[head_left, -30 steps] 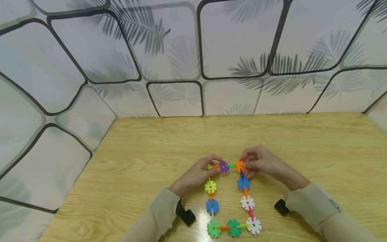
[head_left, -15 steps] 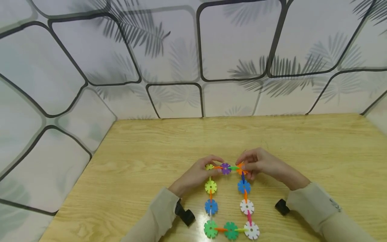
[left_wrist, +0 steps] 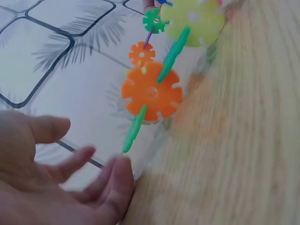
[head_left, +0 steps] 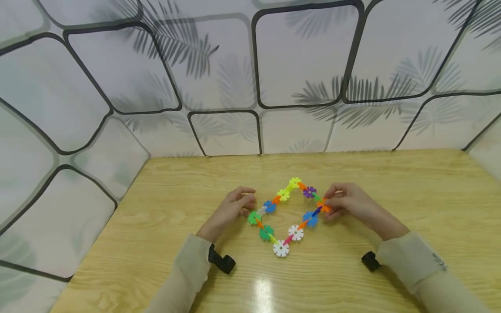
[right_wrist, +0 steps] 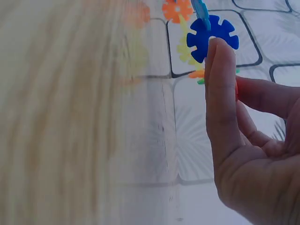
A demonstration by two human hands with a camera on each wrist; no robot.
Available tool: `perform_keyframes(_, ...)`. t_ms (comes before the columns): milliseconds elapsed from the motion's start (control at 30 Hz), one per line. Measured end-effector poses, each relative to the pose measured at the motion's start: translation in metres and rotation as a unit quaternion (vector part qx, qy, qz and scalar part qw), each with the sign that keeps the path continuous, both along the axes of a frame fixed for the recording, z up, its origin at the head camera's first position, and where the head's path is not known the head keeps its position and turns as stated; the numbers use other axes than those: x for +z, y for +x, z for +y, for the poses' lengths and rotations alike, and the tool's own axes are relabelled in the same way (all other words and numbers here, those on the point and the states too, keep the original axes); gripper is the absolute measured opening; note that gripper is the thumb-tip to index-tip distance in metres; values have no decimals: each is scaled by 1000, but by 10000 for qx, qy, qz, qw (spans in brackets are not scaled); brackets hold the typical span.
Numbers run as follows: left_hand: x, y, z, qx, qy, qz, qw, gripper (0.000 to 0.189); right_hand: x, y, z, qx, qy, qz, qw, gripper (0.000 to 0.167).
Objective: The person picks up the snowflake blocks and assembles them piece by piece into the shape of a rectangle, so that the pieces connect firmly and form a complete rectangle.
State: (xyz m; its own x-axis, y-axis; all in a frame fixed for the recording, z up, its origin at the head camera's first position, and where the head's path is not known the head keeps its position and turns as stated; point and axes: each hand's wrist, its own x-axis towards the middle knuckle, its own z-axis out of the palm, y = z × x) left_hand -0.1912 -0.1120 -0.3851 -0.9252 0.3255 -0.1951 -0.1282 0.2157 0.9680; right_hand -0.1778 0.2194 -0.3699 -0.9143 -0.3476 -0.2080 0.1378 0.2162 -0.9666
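Observation:
A closed ring of notched plastic discs joined edge to edge forms a diamond over the table in the head view. My right hand pinches the orange disc at its right corner, between thumb and fingers. At the left corner is a light green disc, with my left hand right beside it, thumb and fingers apart. In the left wrist view, a bigger-looking orange disc with a green disc on edge stands just past those fingertips. A white disc marks the near corner, a yellow disc the far one.
The wood-grain table runs back to a wall patterned with leaves and dark outlines. Black wrist cameras hang from both wrists, the left camera close to the tabletop.
The ring has turned clockwise from a rectangle square to me into a diamond and moved farther away. My left hand has left the yellow corner and moved left; the right still pinches the orange disc.

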Motion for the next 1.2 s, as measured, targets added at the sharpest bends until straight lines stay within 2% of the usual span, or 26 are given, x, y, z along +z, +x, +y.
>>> perform_keyframes(100, 1, -1, -1, 532, -15, -49, 9986, 37, 0, -1, 4, -414, -191, -12, 9990, 8)
perform_keyframes(167, 1, -1, 0, 694, -19, -69, 9976, 37, -1, -2, 5, -593, -284, -31, 9978, 3)
perform_keyframes(233, 2, 0, 3, 525, -53, 5, 9986, 36, -1, -3, 7, -608, -300, -79, 9977, 6)
perform_keyframes(367, 2, 3, 11, -353, -180, 215, 9990, 37, -1, -4, 8, -251, -77, -60, 9996, 9)
perform_keyframes(433, 2, 5, 14, -556, -193, 245, 9980, 38, -2, -5, 9, 37, 61, 28, 10000, 10)
perform_keyframes(500, 1, 8, 16, -397, -183, 241, 9988, 36, -3, -5, 10, 269, 147, 103, 9995, 9)
perform_keyframes(600, -1, 9, 16, 119, -79, 173, 9997, 32, -5, -5, 13, 642, 231, 143, 9976, 9)
perform_keyframes(667, -1, 8, 15, 318, -41, 175, 9993, 30, -6, -5, 15, 847, 280, 101, 9960, 8)
perform_keyframes(733, -2, 6, 14, 241, -41, 195, 9995, 31, -6, -5, 16, 1001, 315, 72, 9945, 10)
perform_keyframes(900, 0, 7, 18, -309, -322, 299, 9986, 34, -8, -6, 16, 1184, 334, 6, 9924, 7)
perform_keyframes(1033, 1, 8, 18, -530, -472, 338, 9969, 36, -8, -5, 14, 1300, 437, 68, 9905, 6)
perform_keyframes(1067, 2, 8, 17, -624, -539, 386, 9958, 37, -7, -5, 14, 1300, 558, 160, 9898, 5)
perform_keyframes(1133, 5, 8, 12, -852, -963, 699, 9892, 41, -6, -3, 14, 1159, 1031, 562, 9863, 6)
perform_keyframes(1167, 7, 9, 8, -984, -1358, 1014, 9806, 43, -4, -1, 15, 1007, 1436, 865, 9807, 9)
perform_keyframes(1200, 9, 9, 2, -1096, -1842, 1481, 9655, 44, -3, 0, 16, 802, 1900, 1231, 9707, 12)
